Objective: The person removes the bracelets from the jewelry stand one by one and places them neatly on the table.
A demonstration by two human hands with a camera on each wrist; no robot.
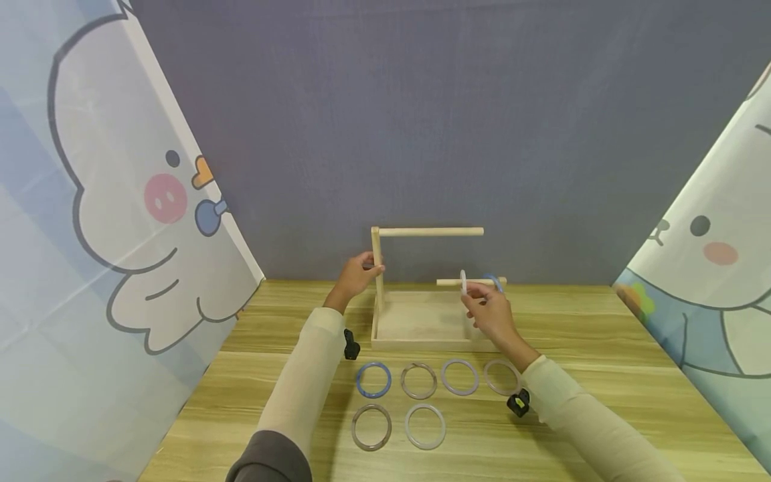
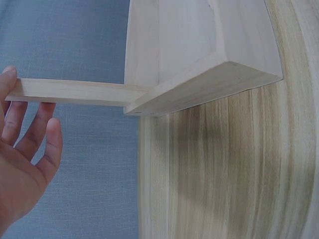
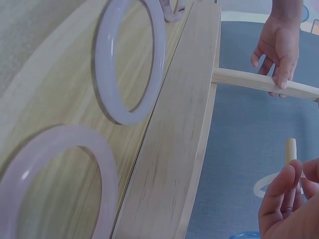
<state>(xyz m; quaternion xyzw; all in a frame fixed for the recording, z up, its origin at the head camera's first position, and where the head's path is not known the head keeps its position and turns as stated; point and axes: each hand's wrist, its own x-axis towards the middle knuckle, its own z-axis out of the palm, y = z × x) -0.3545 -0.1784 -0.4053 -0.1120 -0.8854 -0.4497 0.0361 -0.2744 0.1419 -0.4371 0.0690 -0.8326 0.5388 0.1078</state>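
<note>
A wooden display stand has an upright post [image 1: 377,251], an upper rod [image 1: 430,231] and a tray base [image 1: 434,345]. My left hand [image 1: 357,274] pinches the post between thumb and fingers, partway up its height. At the stand's right, my right hand [image 1: 490,313] pinches a white bangle [image 1: 463,282] with thumb and fingertips. That bangle stands on edge at the lower rod [image 1: 447,282], whose free end shows beyond it in the right wrist view. A blue bangle [image 1: 495,281] hangs on the same rod, nearer its right-hand support and partly hidden by my fingers.
Several bangles lie flat before the stand: a blue one [image 1: 359,380], a mottled one [image 1: 419,397], a lavender one [image 1: 460,361] and a pale pink one [image 1: 486,377]. Closer to me lie a brownish bangle [image 1: 353,427] and a whitish one [image 1: 407,426]. A grey curtain [image 1: 421,134] hangs behind.
</note>
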